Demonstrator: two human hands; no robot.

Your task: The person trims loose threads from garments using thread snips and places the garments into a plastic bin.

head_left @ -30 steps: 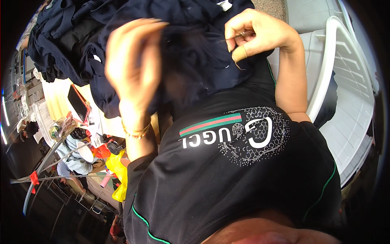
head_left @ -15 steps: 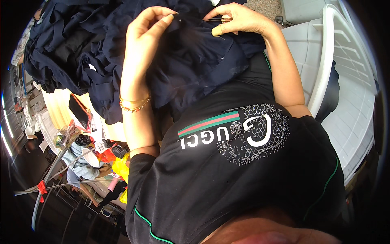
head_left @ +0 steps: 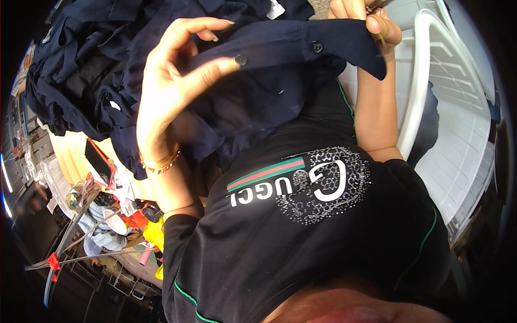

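A dark navy garment (head_left: 280, 40) with small round dark buttons stretches between my hands. My left hand (head_left: 172, 81) has its fingers and thumb spread apart, the thumb tip beside a button (head_left: 240, 60). Another button (head_left: 316, 47) lies farther right along the same strip. My right hand (head_left: 379, 27), partly cut off by the top edge, pinches the garment's pointed end. A small dark metal tool shows in that hand at the picture's edge; its kind cannot be made out. Something yellowish covers part of its thumb.
Piled navy garments (head_left: 81, 70) spread over the table on the left. To the right stands a white plastic basket (head_left: 458, 124) with dark cloth by its rim. A cluttered area at lower left holds a white cup-like container (head_left: 114, 222) and metal rods (head_left: 67, 242) tied with red.
My right hand has moved right and up, pulling the strip taut and bringing its buttons into view. My left hand has shifted left and down, and its pinched fingers have spread.
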